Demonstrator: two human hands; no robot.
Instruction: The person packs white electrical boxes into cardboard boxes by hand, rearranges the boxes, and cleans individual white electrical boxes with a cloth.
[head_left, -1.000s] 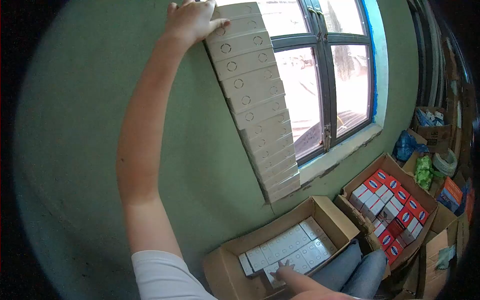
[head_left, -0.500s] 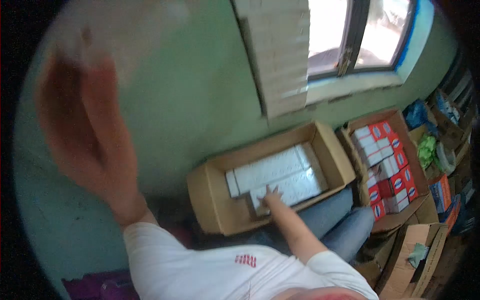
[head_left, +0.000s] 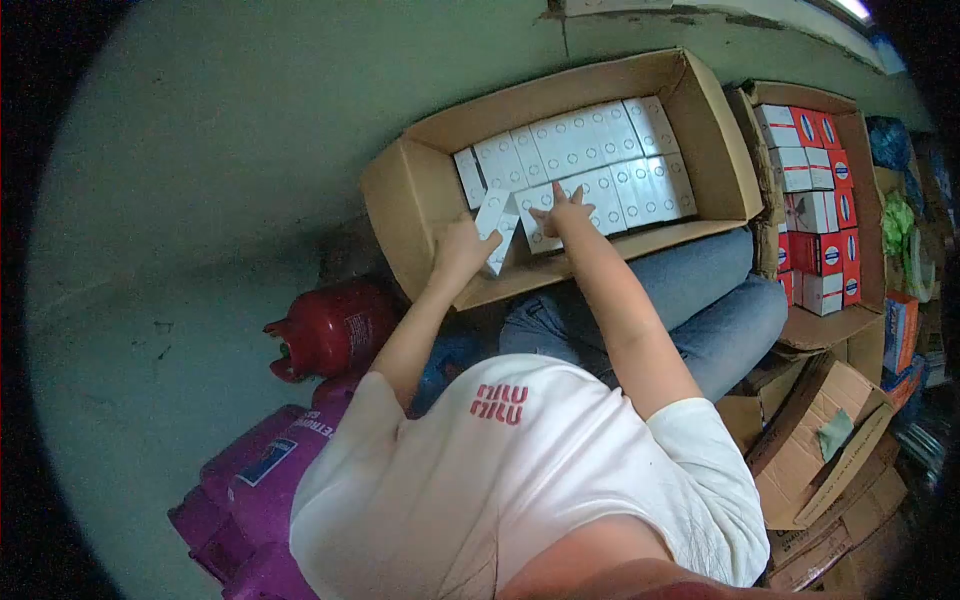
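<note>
An open cardboard carton [head_left: 425, 215] holds rows of small white boxes [head_left: 585, 140] with circle marks on them. My left hand [head_left: 462, 245] is inside the carton's near left part, its fingers and thumb closed on a tilted white box [head_left: 497, 230]. Beside it to the right, my right hand [head_left: 566, 212] rests on top of the front row of white boxes, fingers spread, holding nothing.
Right of the carton stands another box [head_left: 870, 200] with red and white packages [head_left: 828, 250]. A red gas cylinder [head_left: 340, 325] and purple cylinders [head_left: 255, 480] are at the lower left. Torn cardboard [head_left: 815, 440] lies at the lower right.
My left hand has come down from the tall white stack by the window into the carton and taken hold of a white box. My right hand stays on the front row. The view has tilted down.
</note>
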